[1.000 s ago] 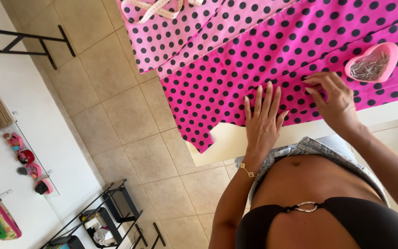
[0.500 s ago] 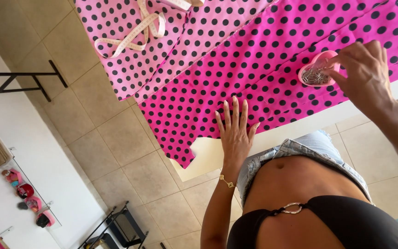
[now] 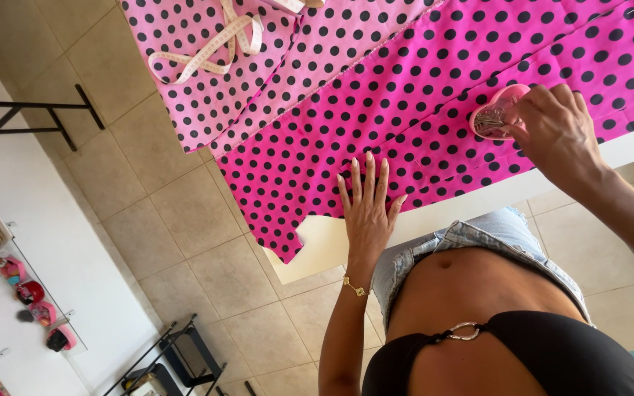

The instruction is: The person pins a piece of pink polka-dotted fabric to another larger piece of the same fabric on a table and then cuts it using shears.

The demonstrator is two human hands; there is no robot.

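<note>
Bright pink fabric with black dots (image 3: pixel 434 81) lies spread over a white table (image 3: pixel 332 246), one end hanging off the edge. My left hand (image 3: pixel 367 209) rests flat on the fabric near the table's edge, fingers spread. My right hand (image 3: pixel 555 132) reaches into a pink heart-shaped dish of pins (image 3: pixel 494 111) that sits on the fabric; its fingertips are inside the dish and what they pinch is hidden.
A cream measuring tape (image 3: pixel 210 48) lies looped on the paler side of the fabric. Beige tiled floor (image 3: pixel 177 235) spreads below. A black metal stand (image 3: pixel 38 117), a black low rack (image 3: pixel 177 359) and a wall shelf with pink items (image 3: pixel 34 308) are on the left.
My right hand moved from the fabric beside my left hand out to the heart-shaped dish. The left hand has stayed flat on the fabric while the view shifted.
</note>
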